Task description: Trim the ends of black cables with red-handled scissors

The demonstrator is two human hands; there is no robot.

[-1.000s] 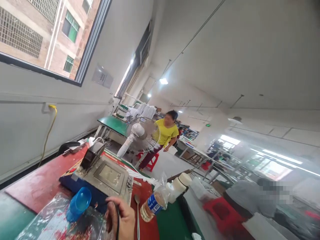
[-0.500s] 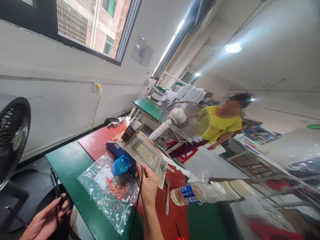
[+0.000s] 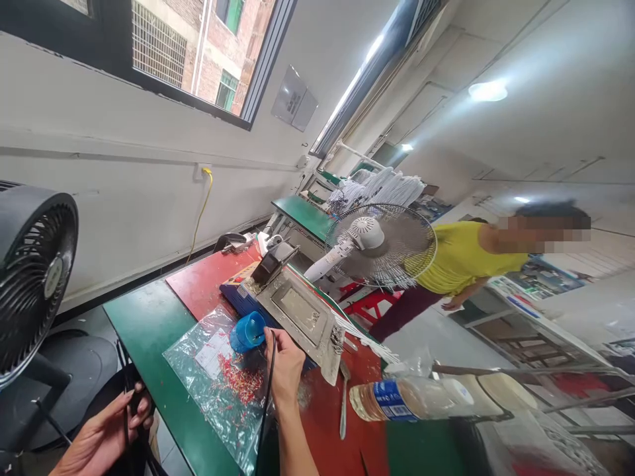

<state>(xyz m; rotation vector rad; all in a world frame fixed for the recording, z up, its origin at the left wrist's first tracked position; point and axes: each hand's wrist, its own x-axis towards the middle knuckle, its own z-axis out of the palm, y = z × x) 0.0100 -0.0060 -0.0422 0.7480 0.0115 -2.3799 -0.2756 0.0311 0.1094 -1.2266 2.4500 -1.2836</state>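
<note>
My right hand (image 3: 288,363) pinches a black cable (image 3: 268,390) near its end. The thin tip reaches the mouth of a small blue cup (image 3: 243,336), which appears tilted in this slanted view. Lower left, my left hand (image 3: 116,426) has its fingers closed around several black cables (image 3: 143,453) beside the table edge. Under and around the cup lies a clear plastic bag (image 3: 198,383), strewn with red and yellow scraps (image 3: 241,380). Just beyond the right hand stands a blue-bodied machine with a grey metal top (image 3: 310,330) and a rectangular recess.
On the red mat (image 3: 322,423) lies a metal spoon (image 3: 344,403), beside a bottle of pale liquid (image 3: 364,401). A standing fan (image 3: 380,241) rises behind the table; a black fan (image 3: 37,264) is at left. A person in a yellow top (image 3: 454,258) stands beyond.
My right hand has moved slightly left, bringing the cable's tip to the blue cup's mouth. My left hand keeps its hold. The person in yellow appears farther right, and the view has shifted slightly.
</note>
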